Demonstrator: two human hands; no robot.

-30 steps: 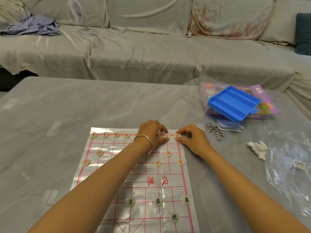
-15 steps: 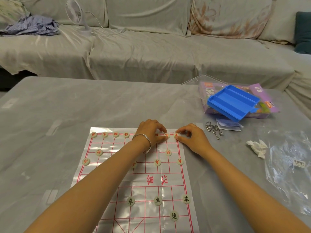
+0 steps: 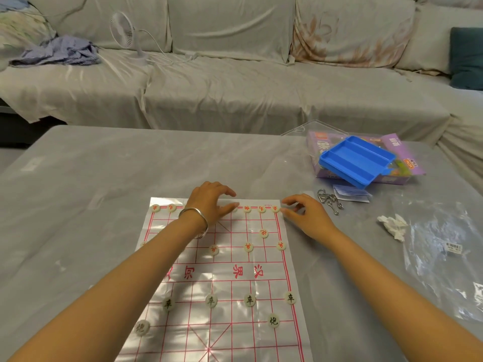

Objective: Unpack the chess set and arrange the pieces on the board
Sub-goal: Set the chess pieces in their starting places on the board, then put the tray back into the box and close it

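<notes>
The chess board [image 3: 224, 278], a glossy sheet ruled in red, is spread on the grey surface [image 3: 104, 178]. Red-lettered pieces [image 3: 263, 233] are set along its far rows and black-lettered pieces [image 3: 211, 300] nearer. The left hand [image 3: 211, 202] is held loosely spread over the far row. The right hand [image 3: 305, 215] has thumb and forefinger drawn close just beside the corner piece [image 3: 276, 209]; whether it is pinched cannot be told. To the right a blue tray [image 3: 358, 163] is propped on a purple box [image 3: 402, 152], near a clear bag [image 3: 444, 257]. Behind, a covered sofa [image 3: 235, 95] is seen bearing a small fan [image 3: 122, 30].
</notes>
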